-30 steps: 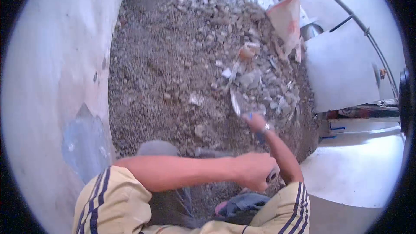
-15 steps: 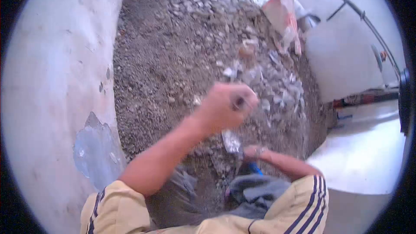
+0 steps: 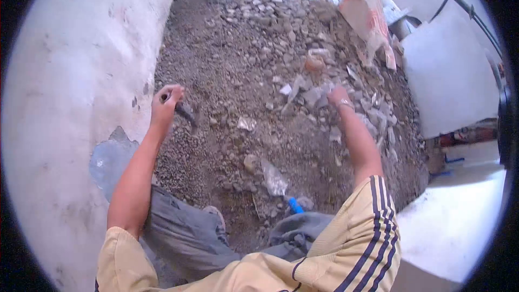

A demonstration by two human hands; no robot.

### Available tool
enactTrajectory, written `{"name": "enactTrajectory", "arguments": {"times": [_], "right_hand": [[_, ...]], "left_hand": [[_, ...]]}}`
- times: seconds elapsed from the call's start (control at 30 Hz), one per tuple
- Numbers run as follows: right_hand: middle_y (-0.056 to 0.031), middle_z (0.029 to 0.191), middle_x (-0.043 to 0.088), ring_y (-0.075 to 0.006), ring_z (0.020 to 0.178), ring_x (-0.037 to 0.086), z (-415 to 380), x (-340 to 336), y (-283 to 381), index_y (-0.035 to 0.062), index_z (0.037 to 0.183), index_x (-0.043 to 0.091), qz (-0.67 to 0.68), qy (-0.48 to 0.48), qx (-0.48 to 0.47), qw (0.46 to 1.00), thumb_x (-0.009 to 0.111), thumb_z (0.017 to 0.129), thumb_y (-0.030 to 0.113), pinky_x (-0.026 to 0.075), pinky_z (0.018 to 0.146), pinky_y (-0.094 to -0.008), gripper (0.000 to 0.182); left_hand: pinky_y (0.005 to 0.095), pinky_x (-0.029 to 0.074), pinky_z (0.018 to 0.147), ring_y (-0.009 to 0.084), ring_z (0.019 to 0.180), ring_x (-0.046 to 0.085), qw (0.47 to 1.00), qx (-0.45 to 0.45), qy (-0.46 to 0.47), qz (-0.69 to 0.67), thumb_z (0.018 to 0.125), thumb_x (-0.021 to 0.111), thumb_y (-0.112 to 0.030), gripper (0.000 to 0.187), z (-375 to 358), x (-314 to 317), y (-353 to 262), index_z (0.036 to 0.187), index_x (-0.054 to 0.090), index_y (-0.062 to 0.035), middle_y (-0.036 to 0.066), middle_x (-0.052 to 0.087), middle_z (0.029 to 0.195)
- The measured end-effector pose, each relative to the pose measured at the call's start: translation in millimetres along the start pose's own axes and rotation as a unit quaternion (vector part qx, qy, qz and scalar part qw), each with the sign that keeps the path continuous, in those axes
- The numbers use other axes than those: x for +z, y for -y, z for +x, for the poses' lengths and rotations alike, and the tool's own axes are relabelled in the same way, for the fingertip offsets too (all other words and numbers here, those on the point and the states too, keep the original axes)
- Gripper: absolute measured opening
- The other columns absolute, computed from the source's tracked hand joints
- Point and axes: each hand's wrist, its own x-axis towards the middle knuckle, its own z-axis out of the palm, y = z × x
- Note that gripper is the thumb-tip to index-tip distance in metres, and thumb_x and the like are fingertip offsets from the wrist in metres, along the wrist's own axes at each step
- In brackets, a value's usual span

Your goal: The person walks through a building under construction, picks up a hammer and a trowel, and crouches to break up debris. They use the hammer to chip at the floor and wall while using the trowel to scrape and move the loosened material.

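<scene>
My left hand (image 3: 167,100) is closed around a dark tool (image 3: 186,113) with a round, hollow handle end; its dark lower part points down over the gravel, near the left wall. My right hand (image 3: 338,96), a band at its wrist, is stretched forward into a heap of pale broken shards (image 3: 313,97). Its fingers are curled down among the shards, and what they grip is hidden. Nearer my knees lies a trowel with a blue handle (image 3: 295,205) and a pale, dusty blade (image 3: 274,178), untouched by either hand.
Gravel and soil (image 3: 227,75) cover the ground between my legs and the far stones. A pale wall (image 3: 102,65) borders the left side. A torn white-and-red sack (image 3: 367,16) stands at the back right, beside a white panel (image 3: 446,81). An orange-brown piece (image 3: 314,62) lies beyond the shards.
My left hand has swung left with the dark tool, towards the wall. My right hand has left the trowel area and reached forward to the shards.
</scene>
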Motion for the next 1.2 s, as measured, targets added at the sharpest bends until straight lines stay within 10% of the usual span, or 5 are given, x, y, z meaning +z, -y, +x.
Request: {"name": "enactTrajectory", "arguments": {"times": [0.4,0.5,0.8,0.93,1.2], "right_hand": [[-0.0245,0.108,0.064,-0.0371,0.102,0.063,20.7,28.1,17.5,-0.0035,0.1,0.065,0.064,-0.054,-0.271,0.959,0.067,0.077,0.03,0.05,0.089,-0.0455,0.041],[-0.0204,0.097,0.067,-0.0315,0.088,0.067,10.7,-19.0,21.0,-0.0062,0.109,0.061,0.258,0.009,-0.215,0.942,0.069,0.077,0.025,0.052,0.084,-0.0403,0.046],[-0.0084,0.079,0.062,-0.0232,0.071,0.065,31.6,-51.8,98.8,-0.0018,0.11,0.06,0.635,0.112,0.037,0.764,0.067,0.087,0.025,0.053,0.045,-0.0408,0.036],[-0.0287,0.11,0.064,-0.0419,0.099,0.065,46.5,11.4,100.3,-0.007,0.114,0.056,0.15,-0.046,-0.049,0.986,0.068,0.084,0.042,0.054,0.085,-0.05,0.059],[-0.0306,0.117,0.062,-0.0435,0.109,0.061,-2.6,36.1,132.6,-0.0057,0.12,0.055,0.083,0.04,-0.072,0.993,0.065,0.083,0.044,0.05,0.093,-0.0473,0.063]], "left_hand": [[0.0338,0.051,0.085,0.0225,0.095,0.067,0.862,-0.117,0.144,0.472,0.085,0.057,-0.023,0.026,11.2,10.2,-21.8,0.103,0.073,-0.0141,0.008,0.072,0.097],[0.034,0.052,0.082,0.022,0.092,0.068,0.802,0.077,0.266,0.53,0.083,0.057,-0.021,0.025,46.3,-0.5,13.0,0.1,0.074,-0.012,0.01,0.072,0.095],[0.0352,0.054,0.078,0.0192,0.085,0.067,0.893,-0.044,0.202,0.399,0.082,0.058,-0.02,0.025,45.9,17.6,1.3,0.098,0.073,-0.0081,0.011,0.071,0.093],[0.0386,0.053,0.074,0.0207,0.084,0.067,0.871,0.094,0.222,0.428,0.081,0.063,-0.026,0.023,47.2,7.5,23.7,0.095,0.073,-0.0104,0.012,0.071,0.091],[0.0368,0.055,0.073,0.0262,0.079,0.07,0.872,0.043,0.155,0.462,0.073,0.054,-0.024,0.033,31.7,44.2,1.4,0.092,0.074,-0.0056,0.014,0.073,0.085]]}}
